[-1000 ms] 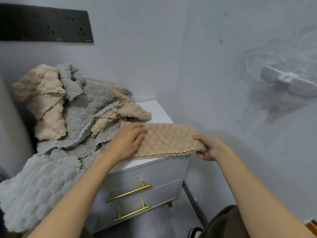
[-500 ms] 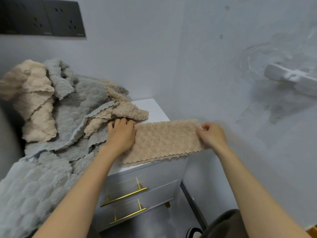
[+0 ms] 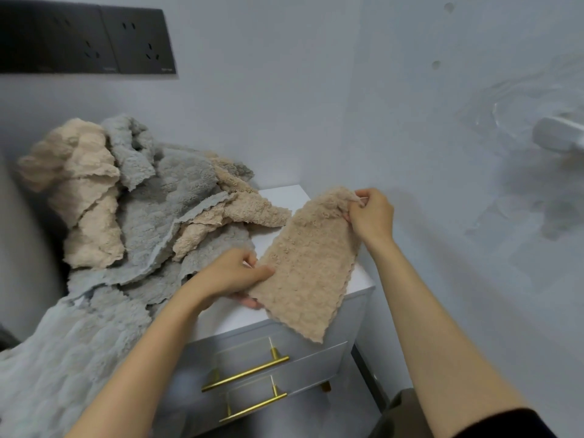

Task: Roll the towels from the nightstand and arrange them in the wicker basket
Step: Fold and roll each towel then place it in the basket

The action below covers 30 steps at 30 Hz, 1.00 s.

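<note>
The beige towel is stretched slantwise over the nightstand; one end is pinched by the left hand, the other by the right hand; probably it is being straightened for a tidy roll; no wicker basket is seen.

Both hands — left hand, right hand — pinch beige towel over nightstand.

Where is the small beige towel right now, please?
Centre-right in the head view, the beige towel hangs over the white nightstand, held between the left hand and right hand, just right of the towel pile.
</note>
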### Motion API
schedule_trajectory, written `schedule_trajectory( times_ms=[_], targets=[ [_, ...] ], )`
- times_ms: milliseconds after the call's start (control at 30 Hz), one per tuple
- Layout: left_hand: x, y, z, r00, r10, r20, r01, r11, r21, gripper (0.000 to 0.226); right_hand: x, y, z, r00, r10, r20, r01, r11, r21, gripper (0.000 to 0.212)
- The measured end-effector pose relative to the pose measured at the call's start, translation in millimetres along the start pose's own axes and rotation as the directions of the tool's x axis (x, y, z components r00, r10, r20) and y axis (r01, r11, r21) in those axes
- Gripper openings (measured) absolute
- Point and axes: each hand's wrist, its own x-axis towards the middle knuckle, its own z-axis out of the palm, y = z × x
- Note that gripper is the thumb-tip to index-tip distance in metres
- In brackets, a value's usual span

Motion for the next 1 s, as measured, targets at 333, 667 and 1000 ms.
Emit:
schedule_trajectory(
  times_ms=[333, 667, 1000],
  targets=[
    [3, -18, -3, 0.997, 0.044, -0.058, -0.025, 0.954, 0.297, 0.04, -12, -14, 32, 0.92, -0.127, 0.372, 0.111, 0.992, 0.064, 0.06],
    [-9, -28, 4, 0.865, 0.478, -0.153, -0.276, 0.708, 0.65, 0.052, -63, -5, -17, 0.754, -0.204, 0.625, 0.388, 0.906, -0.172, 0.032],
    [-20, -42, 7, 0.841, 0.529, 0.116, -0.45, 0.563, 0.693, 0.058, -120, 25, -49, 0.582, -0.305, 0.754, 0.726, 0.613, -0.312, 0.067]
  ],
)
